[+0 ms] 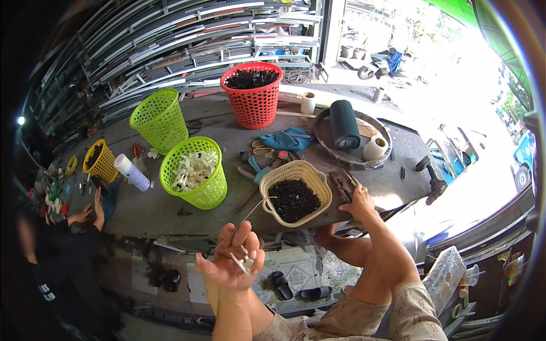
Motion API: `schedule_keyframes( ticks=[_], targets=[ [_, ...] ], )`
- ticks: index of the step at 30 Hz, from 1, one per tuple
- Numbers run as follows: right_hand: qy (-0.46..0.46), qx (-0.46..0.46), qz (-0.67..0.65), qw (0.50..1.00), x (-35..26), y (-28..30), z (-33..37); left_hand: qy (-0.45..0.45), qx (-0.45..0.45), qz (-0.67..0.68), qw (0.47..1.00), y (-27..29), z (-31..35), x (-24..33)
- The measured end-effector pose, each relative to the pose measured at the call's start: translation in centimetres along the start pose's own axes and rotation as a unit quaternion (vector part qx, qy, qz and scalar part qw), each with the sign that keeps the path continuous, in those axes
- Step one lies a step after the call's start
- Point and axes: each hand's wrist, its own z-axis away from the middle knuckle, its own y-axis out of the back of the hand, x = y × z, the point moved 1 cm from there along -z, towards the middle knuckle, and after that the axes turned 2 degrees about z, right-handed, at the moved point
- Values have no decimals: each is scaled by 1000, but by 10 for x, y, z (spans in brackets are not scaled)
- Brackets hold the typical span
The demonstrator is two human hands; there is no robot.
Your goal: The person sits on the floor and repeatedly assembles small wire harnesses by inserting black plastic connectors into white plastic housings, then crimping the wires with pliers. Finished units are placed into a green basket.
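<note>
My left hand (pixel 232 260) is palm up with fingers curled around small white plastic pieces (pixel 243 262). A thin rod (pixel 245 217) runs from its fingers up to the rim of the cream basket (pixel 265 196), which holds many small black pieces (pixel 294 200). At the table's near edge my right hand (pixel 360 203) has its fingers closed beside a dark metal fixture (pixel 340 186). What they grip, if anything, is too small to make out. Behind my left hand stands a green basket (pixel 213 190) of white plastic pieces (pixel 194 170).
Across the table (pixel 227 122) stand a red basket (pixel 250 105) of black parts, another green basket (pixel 160 122), a yellow basket (pixel 101 162) and a spray can (pixel 131 171). A dark roll (pixel 344 125) lies in a round tray (pixel 333 160). At left, another person's hands (pixel 94 210) reach the table.
</note>
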Motion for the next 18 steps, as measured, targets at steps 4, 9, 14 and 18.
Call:
schedule_keyframes(
  ticks=[4, 9, 14, 18],
  targets=[
    [4, -32, 29, 999, 17, -15, 0, -15, 18, 16, 1000, 1, 3, -1],
    [-29, -12, -206, 978, 28, -7, 6, 9, 18, -4, 1000, 0, 2, -3],
    [-65, -67, -531, 842, 9, 43, 72, 1, 28, -23, 999, 0, 4, -2],
    [116, -49, -497, 859, -38, 91, 182, 7, 36, -46, 998, 3, 2, -7]
  ],
)
